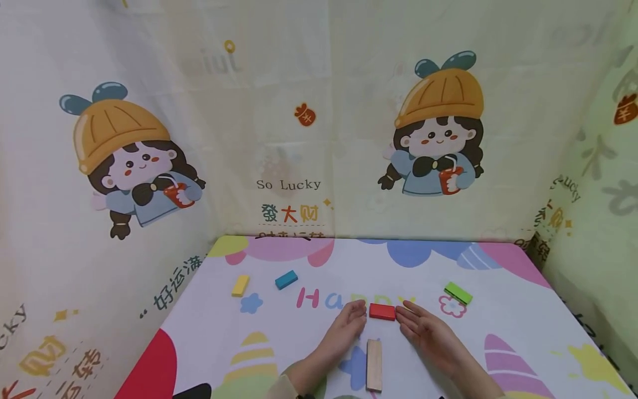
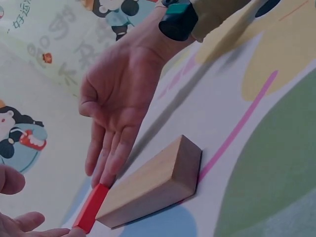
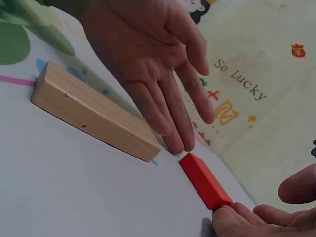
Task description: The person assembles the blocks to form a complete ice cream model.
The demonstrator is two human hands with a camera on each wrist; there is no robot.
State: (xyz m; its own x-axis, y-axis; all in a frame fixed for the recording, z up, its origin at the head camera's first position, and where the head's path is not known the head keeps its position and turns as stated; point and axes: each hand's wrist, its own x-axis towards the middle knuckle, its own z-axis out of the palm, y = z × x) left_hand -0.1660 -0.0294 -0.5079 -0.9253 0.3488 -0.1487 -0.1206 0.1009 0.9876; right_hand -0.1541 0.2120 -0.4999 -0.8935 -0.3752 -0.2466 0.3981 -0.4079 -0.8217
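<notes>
Red block [image 1: 382,311] lying flat on a printed white tabletop [image 1: 199,321], its long side running from nine to three o'clock across the head view, with a person's bare hand at each end. Taking the block as the centre of the clock, the left hand [image 1: 349,323] is at nine, straight fingertips just beside the end; whether they touch is hard to tell. The right hand [image 1: 430,333] is at three, its straight fingertips appearing to touch the other end. Both hands are spread wide and neither grips anything. Palms face each other, so the hands seem set to bracket the block; flat fingers at its ends suit steadying or nudging more than lifting. At six o'clock, near but apart, a longer wooden block [image 1: 374,366] lies lengthwise towards the person, in the gap between the forearms, where neither hand touches it. Farther off, well apart, a blue block [image 1: 286,280] and a yellow block [image 1: 240,286] lie between nine and ten, and a green block [image 1: 458,293] between two and three.
</notes>
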